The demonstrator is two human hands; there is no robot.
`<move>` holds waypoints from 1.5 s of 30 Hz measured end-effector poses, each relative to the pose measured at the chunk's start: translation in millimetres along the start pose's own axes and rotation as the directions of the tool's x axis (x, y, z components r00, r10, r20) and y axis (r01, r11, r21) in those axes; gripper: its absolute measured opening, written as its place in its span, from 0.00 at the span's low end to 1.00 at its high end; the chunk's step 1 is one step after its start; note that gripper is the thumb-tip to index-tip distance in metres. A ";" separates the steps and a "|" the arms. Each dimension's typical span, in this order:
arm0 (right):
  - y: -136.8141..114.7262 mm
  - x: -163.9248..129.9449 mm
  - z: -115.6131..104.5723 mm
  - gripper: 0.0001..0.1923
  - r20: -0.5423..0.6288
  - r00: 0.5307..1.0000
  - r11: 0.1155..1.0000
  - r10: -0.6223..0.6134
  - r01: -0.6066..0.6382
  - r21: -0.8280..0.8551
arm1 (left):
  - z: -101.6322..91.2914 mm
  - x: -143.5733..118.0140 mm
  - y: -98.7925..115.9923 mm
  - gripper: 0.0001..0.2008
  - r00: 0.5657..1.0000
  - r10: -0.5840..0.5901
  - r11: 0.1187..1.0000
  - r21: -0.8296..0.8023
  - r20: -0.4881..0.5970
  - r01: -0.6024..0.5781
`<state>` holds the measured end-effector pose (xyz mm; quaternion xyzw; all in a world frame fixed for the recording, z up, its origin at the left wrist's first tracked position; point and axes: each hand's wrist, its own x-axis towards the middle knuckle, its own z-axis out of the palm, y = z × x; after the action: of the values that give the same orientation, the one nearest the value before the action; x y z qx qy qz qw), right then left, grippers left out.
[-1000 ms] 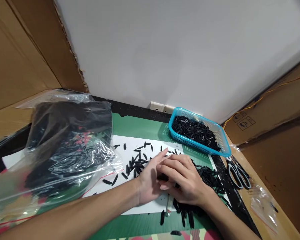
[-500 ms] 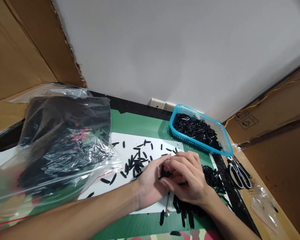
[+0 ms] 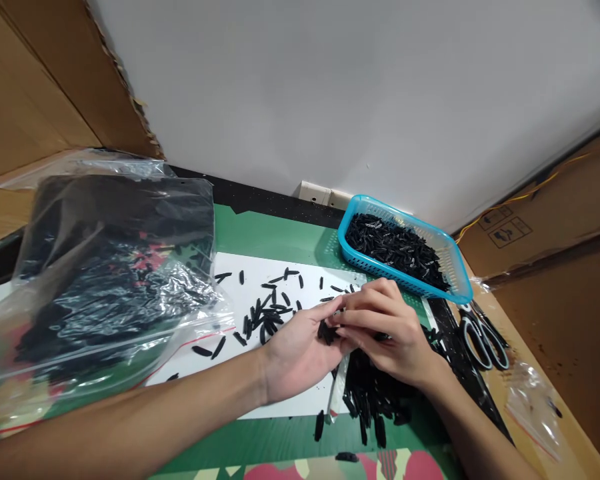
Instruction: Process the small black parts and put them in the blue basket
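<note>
My left hand [image 3: 297,353] is cupped palm up over a white sheet of paper [image 3: 300,408], with several small, narrow black pieces [image 3: 326,333] in it. Bent over that palm, my right hand [image 3: 393,330] has its fingertips pinched together at the black pieces; what exactly sits between them is hidden. Loose black pieces [image 3: 267,317] of the same kind lie scattered on the paper. A thick black pile [image 3: 373,393] spreads beneath my right hand, partly covered by it. Beside the pile lies a narrow pale strip [image 3: 337,390].
A blue plastic basket [image 3: 405,283] full of black pieces stands by the wall. On the left lies a large clear zip bag [image 3: 115,287] with dark contents. Scissors [image 3: 480,340] and a small clear bag [image 3: 533,407] are at right. Cardboard [image 3: 545,240] borders the table.
My right hand has shifted slightly up and right, its fingers now more drawn together at the left palm. The left palm shows more openly. The view has tilted a little.
</note>
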<state>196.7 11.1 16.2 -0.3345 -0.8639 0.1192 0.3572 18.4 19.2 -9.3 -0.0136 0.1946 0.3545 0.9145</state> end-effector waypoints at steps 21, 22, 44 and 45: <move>20.3 0.5 3.8 0.12 0.009 0.874 0.580 0.487 -0.331 0.744 | 7.9 -15.6 2.8 0.15 0.977 0.148 0.630 0.748 0.150 -0.210; 20.3 1.0 3.7 0.11 0.007 0.875 0.583 0.485 -0.329 0.743 | 7.4 -16.6 0.8 0.14 0.969 0.195 0.594 0.768 0.150 -0.238; 20.0 -0.1 4.9 0.04 0.008 0.853 0.546 0.522 -0.342 0.765 | 2.6 -16.2 -4.2 0.17 0.899 0.328 0.443 0.793 0.291 -0.418; 19.9 -0.2 5.1 0.04 0.004 0.854 0.547 0.520 -0.336 0.767 | 2.5 -15.4 -4.4 0.17 0.896 0.322 0.442 0.788 0.306 -0.428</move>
<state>203.1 26.0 3.6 -0.3716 -0.5824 0.5063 0.5161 11.8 6.4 -1.9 0.4897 0.2875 0.4100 0.7137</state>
